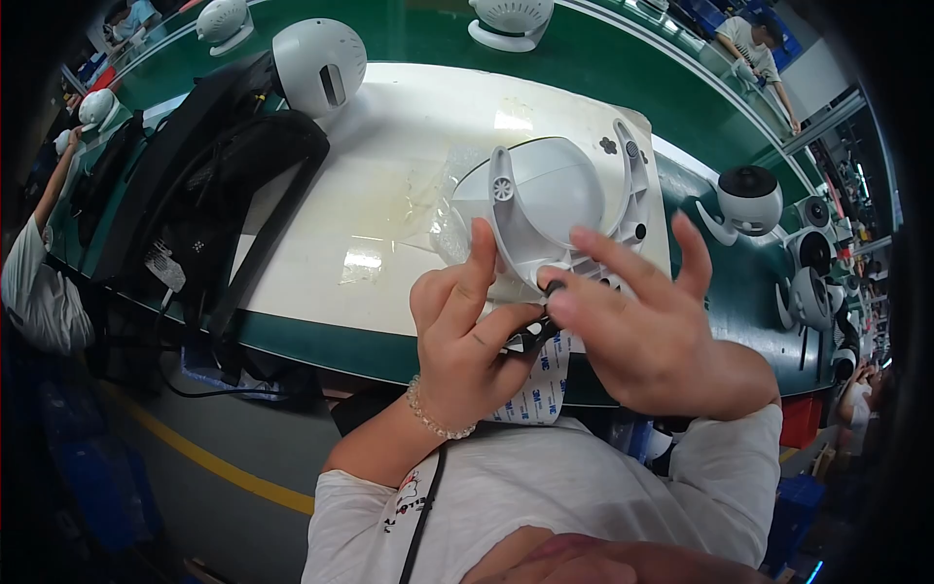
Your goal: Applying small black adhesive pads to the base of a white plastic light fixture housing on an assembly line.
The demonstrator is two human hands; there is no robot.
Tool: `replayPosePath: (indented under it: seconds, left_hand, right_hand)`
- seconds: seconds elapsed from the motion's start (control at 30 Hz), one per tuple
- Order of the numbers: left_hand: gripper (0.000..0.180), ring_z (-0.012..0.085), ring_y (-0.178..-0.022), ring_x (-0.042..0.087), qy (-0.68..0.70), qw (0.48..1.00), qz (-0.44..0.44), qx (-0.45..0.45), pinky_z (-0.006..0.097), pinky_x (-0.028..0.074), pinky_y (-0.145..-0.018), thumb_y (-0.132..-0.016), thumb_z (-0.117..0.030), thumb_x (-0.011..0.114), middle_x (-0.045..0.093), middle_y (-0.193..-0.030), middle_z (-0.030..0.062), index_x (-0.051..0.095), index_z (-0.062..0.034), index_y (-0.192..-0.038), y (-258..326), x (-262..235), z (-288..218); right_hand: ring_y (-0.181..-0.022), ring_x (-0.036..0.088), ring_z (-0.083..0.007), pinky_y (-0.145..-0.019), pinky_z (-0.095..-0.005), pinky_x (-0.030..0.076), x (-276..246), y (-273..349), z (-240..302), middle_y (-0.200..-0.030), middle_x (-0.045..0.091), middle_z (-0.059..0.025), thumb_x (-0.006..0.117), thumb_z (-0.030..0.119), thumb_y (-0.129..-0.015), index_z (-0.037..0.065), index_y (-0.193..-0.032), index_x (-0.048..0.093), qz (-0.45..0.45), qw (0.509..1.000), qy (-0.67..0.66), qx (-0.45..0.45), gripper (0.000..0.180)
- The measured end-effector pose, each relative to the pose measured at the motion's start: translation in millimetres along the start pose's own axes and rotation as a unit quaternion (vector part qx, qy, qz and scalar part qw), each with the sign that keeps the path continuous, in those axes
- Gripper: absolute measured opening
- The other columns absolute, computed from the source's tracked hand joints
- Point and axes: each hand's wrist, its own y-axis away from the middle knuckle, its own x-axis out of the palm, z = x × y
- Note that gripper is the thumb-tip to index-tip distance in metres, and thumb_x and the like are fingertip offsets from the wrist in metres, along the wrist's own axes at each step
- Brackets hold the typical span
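My left hand is closed on a sheet of black stick-on pads, with its index finger pointing up. White backing paper with blue print hangs below that hand. Thumb and index finger of my right hand pinch a small black round pad just above the sheet, while the other fingers are spread. Beyond both hands lies a white curved bracket joined to a white rounded housing. Black round pads show on the bracket's right arm. The fingers partly hide its near side.
Bubble wrap lies under the housing on a pale board. A black fabric case and a white round unit occupy the left. More white units stand at right on the green table. Other people work farther off.
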Motion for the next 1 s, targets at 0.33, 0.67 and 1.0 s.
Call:
replayPosePath:
  seconds: [0.33,0.67,1.0]
  left_hand:
    - [0.028,0.023,-0.089,0.049,0.007,1.0,-0.01,-0.006,0.031,0.034,-0.078,-0.047,-0.004,0.064,0.035,-0.133,0.0205,0.062,-0.0085,-0.074,1.9,3.8,3.6]
    - [0.03,0.0217,-0.086,0.049,0.013,1.0,-0.005,-0.001,0.032,0.035,-0.077,-0.045,-0.004,0.063,0.036,-0.134,0.0187,0.062,-0.0079,-0.075,0.5,2.3,4.7]
    - [0.029,0.021,-0.084,0.05,0.013,1.0,-0.009,0.001,0.032,0.035,-0.076,-0.046,-0.004,0.062,0.037,-0.132,0.0191,0.061,-0.0071,-0.075,-0.1,2.5,5.5]
  right_hand:
    - [-0.094,0.053,-0.0209,-0.081,-0.0309,0.04,11.1,-51.7,-38.4,-0.09,0.057,-0.0091,0.062,0.0,-0.072,0.003,-0.082,0.061,-0.027,0.955,-0.266,0.126,0.011]
    - [-0.085,0.049,-0.0174,-0.075,-0.029,0.038,11.5,-65.7,-39.9,-0.091,0.054,-0.0056,0.065,0.007,-0.072,0.005,-0.083,0.064,-0.013,0.958,-0.256,0.127,0.012]
    - [-0.088,0.046,-0.0208,-0.078,-0.0324,0.036,8.5,-51.9,-41.3,-0.096,0.053,-0.0029,0.061,0.026,-0.078,0.012,-0.097,0.065,-0.041,0.999,0.004,-0.022,0.024]
